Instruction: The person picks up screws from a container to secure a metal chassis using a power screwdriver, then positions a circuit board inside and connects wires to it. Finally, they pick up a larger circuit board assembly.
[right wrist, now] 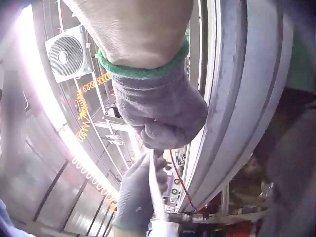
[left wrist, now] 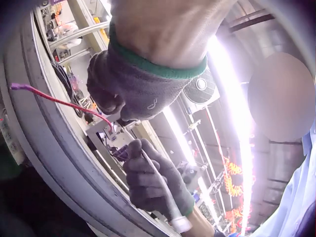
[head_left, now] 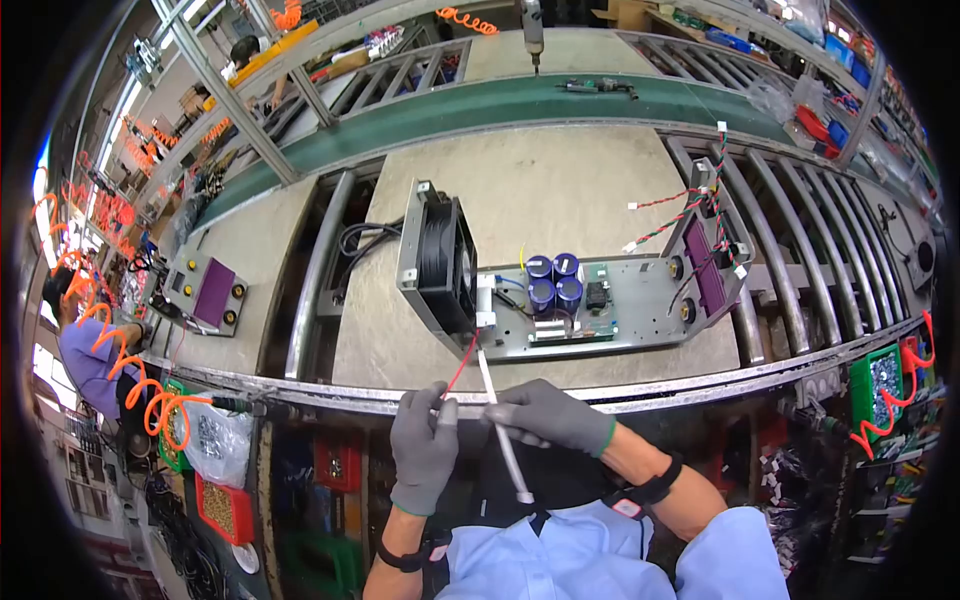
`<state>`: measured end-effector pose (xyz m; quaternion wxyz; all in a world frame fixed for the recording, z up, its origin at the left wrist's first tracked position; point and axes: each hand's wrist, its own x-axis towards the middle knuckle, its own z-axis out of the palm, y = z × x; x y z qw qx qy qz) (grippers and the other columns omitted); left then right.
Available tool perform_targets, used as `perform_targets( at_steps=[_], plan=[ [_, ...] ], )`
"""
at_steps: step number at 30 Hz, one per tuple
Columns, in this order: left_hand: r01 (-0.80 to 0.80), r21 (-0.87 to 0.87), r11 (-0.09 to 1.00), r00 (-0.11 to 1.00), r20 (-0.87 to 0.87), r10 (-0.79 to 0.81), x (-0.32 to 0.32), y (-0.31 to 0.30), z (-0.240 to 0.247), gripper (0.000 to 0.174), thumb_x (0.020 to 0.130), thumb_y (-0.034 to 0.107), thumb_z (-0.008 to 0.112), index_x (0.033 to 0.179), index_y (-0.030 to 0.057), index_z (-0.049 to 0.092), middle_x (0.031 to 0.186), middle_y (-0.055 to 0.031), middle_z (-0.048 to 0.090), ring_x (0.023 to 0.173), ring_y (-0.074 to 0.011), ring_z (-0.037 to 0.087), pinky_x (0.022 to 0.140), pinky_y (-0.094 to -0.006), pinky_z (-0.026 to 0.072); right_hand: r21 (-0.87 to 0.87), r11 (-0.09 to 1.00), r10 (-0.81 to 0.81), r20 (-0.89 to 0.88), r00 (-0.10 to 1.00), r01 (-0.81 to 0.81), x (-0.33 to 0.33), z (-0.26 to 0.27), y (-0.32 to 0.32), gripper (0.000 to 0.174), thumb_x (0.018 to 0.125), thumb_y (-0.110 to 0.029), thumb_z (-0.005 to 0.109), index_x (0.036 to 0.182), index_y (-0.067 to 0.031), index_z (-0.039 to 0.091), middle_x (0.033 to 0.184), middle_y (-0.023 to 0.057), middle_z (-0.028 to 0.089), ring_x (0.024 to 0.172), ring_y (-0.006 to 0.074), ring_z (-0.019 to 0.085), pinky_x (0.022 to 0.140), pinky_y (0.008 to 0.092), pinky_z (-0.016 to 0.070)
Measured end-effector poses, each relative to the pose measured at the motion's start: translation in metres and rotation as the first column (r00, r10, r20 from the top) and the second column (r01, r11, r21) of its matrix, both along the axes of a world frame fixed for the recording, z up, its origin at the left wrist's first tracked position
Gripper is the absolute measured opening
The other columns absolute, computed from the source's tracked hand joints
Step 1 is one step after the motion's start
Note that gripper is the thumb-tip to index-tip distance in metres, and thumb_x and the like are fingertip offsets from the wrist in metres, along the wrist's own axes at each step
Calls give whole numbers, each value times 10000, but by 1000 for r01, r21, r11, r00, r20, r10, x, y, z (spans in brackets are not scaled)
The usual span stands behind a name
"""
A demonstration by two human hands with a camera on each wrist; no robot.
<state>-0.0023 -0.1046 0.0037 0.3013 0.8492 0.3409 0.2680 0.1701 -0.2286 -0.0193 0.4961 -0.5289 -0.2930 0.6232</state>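
My gloved right hand (head_left: 555, 415) pinches a white cable (head_left: 508, 450) between thumb and fingers. The cable runs down from beside the black fan (head_left: 440, 260), and its free end carries a white connector (left wrist: 180, 224). My gloved left hand (head_left: 425, 440) is left of the cable, fingers curled, at a thin red wire (head_left: 460, 365) coming from the fan's foot. In the left wrist view the red wire (left wrist: 59, 101) passes close by the fingertips to a purple end; I cannot tell whether they grip it. The grey metal chassis (head_left: 640, 335) holds fan, blue capacitors (head_left: 555, 280) and a circuit board (head_left: 585, 325).
The chassis sits on a pale board (head_left: 380, 350) over rollers (head_left: 800, 260), behind a metal rail (head_left: 620, 400). A second unit (head_left: 205, 290) stands at left. A screwdriver (head_left: 533, 35) hangs above the green belt (head_left: 440, 108). Screw bins (head_left: 225, 510) flank the rail; another person (head_left: 95, 345) is at left.
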Motion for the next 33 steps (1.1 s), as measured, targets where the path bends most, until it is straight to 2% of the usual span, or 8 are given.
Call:
perform_targets(
  at_steps=[8, 12, 15, 23, 24, 27, 28, 33],
  plan=[
    [265, -659, 704, 961, 126, -245, 55, -19, -14, 282, 1014, 235, 614, 1013, -28, 716, 774, -45, 645, 726, -99, 598, 687, -277, 505, -161, 962, 232, 65, 971, -219, 18, 4, -78, 334, 984, -311, 711, 1069, 4, 782, 737, -13, 647, 622, 45, 520, 536, 228, 406],
    [302, -712, 634, 953, 247, -177, 77, -17, -33, 260, 1039, 225, 587, 997, -7, 695, 717, 11, 577, 553, -34, 495, 484, -205, 383, -192, 959, 230, 88, 969, -211, 21, 8, -97, 315, 981, -307, 721, 1088, -20, 795, 809, 2, 707, 695, 53, 573, 601, 233, 465],
    [268, -722, 637, 963, 212, -164, 90, -19, -12, 270, 1011, 219, 622, 940, -31, 697, 733, -11, 609, 679, -78, 548, 615, -274, 451, -193, 967, 192, 123, 974, -166, 23, 12, -96, 306, 981, -285, 723, 1113, -17, 790, 826, 10, 716, 708, 56, 588, 614, 232, 480],
    [223, -228, 948, 884, 456, -99, 133, -7, -35, 227, 1018, 205, 625, 973, -13, 666, 730, -2, 587, 602, -73, 529, 541, -288, 449, -70, 996, 4, 599, 801, 47, 35, 31, -77, 270, 949, -270, 719, 976, -4, 760, 736, 11, 665, 673, 62, 571, 616, 274, 484],
    [220, -323, 920, 909, 409, -74, 126, -10, -30, 219, 993, 174, 653, 1115, -8, 650, 871, -61, 647, 681, -128, 600, 620, -320, 506, -43, 986, -109, 577, 810, 163, 42, 29, -76, 256, 945, -254, 712, 975, -3, 755, 737, 15, 669, 680, 64, 583, 619, 281, 490],
    [149, 196, 969, 906, 365, -213, 130, -13, -33, 336, 965, 128, 663, 1277, 13, 608, 1085, -135, 654, 779, -169, 652, 698, -304, 530, 42, 931, -286, 703, 652, 364, 66, 42, -65, 219, 938, -194, 681, 979, 12, 746, 757, 35, 692, 688, 75, 618, 625, 284, 503],
    [169, 111, 979, 939, 285, -194, 129, -19, -29, 454, 910, 111, 663, 1357, 79, 587, 1232, -147, 620, 1069, -306, 656, 759, -406, 568, 52, 904, -326, 726, 606, 424, 75, 43, -59, 217, 939, -186, 677, 982, 15, 746, 765, 40, 700, 684, 77, 620, 628, 285, 505],
    [106, 350, 931, 949, 242, -200, 142, -12, -48, 542, 893, 76, 650, 1426, 89, 554, 1334, -144, 568, 1133, -304, 663, 826, -376, 602, 156, 895, -374, 772, 514, 418, 97, 32, -39, 207, 945, -160, 669, 1004, 23, 744, 779, 81, 725, 680, 115, 659, 640, 298, 525]
  ],
)
